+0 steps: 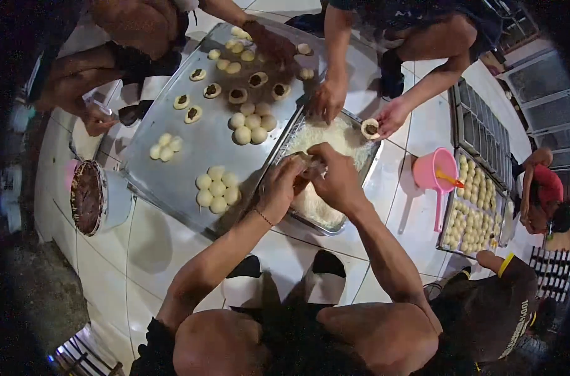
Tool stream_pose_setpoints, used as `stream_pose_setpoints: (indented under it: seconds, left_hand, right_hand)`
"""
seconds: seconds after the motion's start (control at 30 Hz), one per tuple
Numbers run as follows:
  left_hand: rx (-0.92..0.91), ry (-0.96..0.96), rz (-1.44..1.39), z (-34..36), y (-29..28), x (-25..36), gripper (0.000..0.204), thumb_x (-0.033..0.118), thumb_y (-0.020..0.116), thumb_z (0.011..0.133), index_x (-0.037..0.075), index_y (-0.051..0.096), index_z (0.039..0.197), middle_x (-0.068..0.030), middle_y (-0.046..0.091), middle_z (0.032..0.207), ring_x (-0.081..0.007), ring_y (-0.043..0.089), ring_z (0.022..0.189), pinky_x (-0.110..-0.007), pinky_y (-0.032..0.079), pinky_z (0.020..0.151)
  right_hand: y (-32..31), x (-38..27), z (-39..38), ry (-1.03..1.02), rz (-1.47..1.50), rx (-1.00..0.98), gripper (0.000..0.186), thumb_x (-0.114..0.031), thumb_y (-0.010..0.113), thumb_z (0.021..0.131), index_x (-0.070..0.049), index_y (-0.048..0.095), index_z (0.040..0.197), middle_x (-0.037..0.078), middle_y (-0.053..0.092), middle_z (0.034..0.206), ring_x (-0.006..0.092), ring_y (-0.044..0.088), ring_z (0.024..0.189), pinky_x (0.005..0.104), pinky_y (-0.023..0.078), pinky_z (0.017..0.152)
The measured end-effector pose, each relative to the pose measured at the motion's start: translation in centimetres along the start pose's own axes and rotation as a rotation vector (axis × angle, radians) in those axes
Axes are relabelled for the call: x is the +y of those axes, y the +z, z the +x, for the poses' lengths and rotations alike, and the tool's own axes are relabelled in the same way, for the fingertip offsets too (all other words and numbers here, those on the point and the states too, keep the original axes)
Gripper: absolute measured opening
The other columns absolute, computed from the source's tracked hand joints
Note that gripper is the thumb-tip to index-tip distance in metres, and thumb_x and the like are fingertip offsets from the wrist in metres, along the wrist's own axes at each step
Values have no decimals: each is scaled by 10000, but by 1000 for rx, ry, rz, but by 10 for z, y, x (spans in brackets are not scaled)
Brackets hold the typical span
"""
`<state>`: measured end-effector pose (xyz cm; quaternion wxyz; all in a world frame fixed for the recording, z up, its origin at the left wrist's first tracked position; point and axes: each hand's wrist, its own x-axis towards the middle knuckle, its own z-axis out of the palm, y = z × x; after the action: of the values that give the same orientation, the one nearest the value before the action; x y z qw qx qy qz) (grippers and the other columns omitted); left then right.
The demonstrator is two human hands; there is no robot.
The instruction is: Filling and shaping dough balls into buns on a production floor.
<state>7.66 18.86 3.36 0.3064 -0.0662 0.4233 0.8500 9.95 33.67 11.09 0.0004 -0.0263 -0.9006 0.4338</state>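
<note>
A small piece of dough (305, 164) was in the middle of the frame, pinched between both hands just above the tray of grated cheese (360, 119). The left hand (280, 188) cupped it from below with curled fingers, and the right hand (335, 175) closed its fingertips on it from above. The dough seemed soft, light and a little sticky, so I judged it should be held gently by its edges, not squeezed. To the left lay a large metal sheet (184, 169) with groups of round dough balls (217, 188) and flattened pieces with dark filling (238, 95). In the upper part, another person's hands (327, 100) worked near the cheese. A pink scoop (434, 172) stood at the right.
</note>
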Motion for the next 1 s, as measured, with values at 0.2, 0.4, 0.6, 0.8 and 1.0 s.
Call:
stream_pose_setpoints:
  seconds: [0.2,0.4,0.6,0.8,1.0]
  left_hand:
    - [48,91,84,-10,-1,19,323,22,516,948,52,528,1269,-96,618,1112,-209,657,894,-291,559,804]
    - [-68,-27,-73,-13,11,34,407,-13,553,908,99,507,1296,-86,594,1036,-207,668,832,-287,574,711]
    - [-13,-63,302,-19,8,46,492,-41,545,889,91,459,1356,-100,610,1045,-230,695,912,-290,576,733]
    - [-23,311,1298,-37,46,67,449,-77,492,876,34,512,1310,-95,658,1112,-257,680,922,-273,536,745]
    - [54,510,608,-36,21,59,502,-64,561,816,-2,510,1311,-113,664,1122,-279,667,928,-323,519,786]
  right_hand:
    - [-12,2,-9,35,69,71,293,-33,682,809,29,615,1087,96,682,871,160,609,741,261,493,670]
    - [-10,38,-9,37,489,-132,332,-9,691,808,22,615,1129,97,685,927,173,613,774,287,496,705]
    - [9,13,-16,-60,254,97,213,27,689,799,4,681,1011,89,659,997,186,604,844,272,481,756]
    - [2,1,-8,-514,35,181,159,6,701,804,10,692,963,86,646,956,179,590,757,269,480,688]
    - [-4,-15,-11,-209,320,90,103,0,694,820,15,692,922,90,622,948,172,571,704,267,483,654]
